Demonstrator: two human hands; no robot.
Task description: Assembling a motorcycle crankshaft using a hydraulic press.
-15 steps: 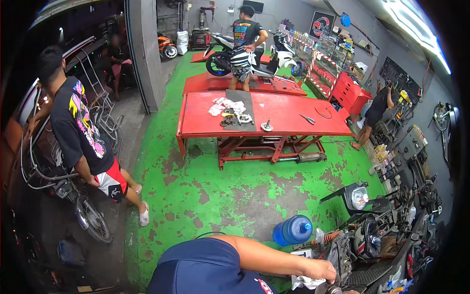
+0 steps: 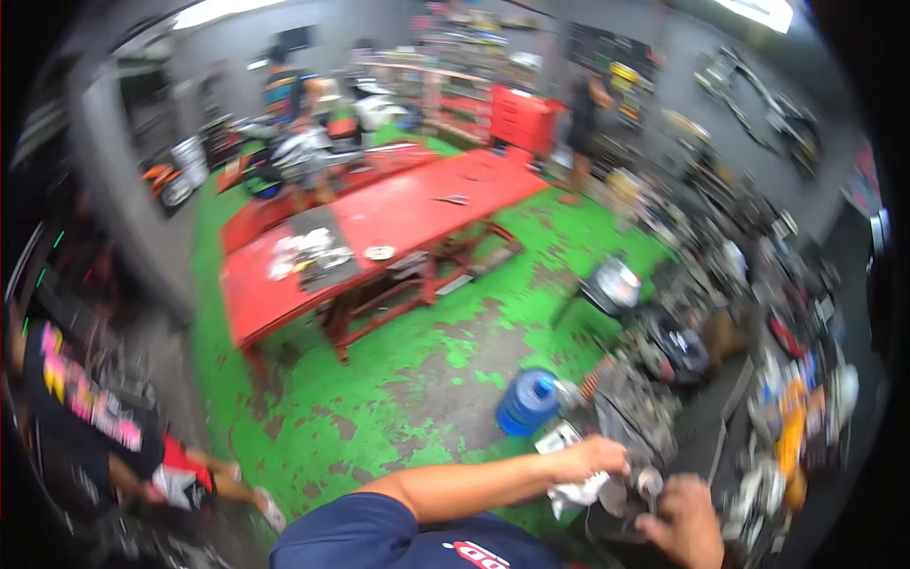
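Stretched out toward the cluttered right side, my left hand [image 2: 592, 459] is closed, its fingers curled downward over something I cannot make out. A crumpled white cloth [image 2: 574, 495] shows just below it; whether the hand grips it is unclear. Close to its fingertips is a small round, pale-topped part [image 2: 649, 482], blurred. On the other side of that part, my right hand [image 2: 690, 523] has its thumb and bent fingers apart, and I see nothing held between them. Motion blur hides the fine detail around both hands.
A blue water jug [image 2: 529, 402] stands on the green floor beyond my left forearm. Motorcycle parts [image 2: 637, 408] crowd the right side, near a dark chair [image 2: 607, 289]. Further off are a red lift table [image 2: 427, 213] and several people, one at left [image 2: 90, 398].
My view has swung to the right. My right hand has come fully into view, and both hands now show around the small round part. The left hand stays closed.
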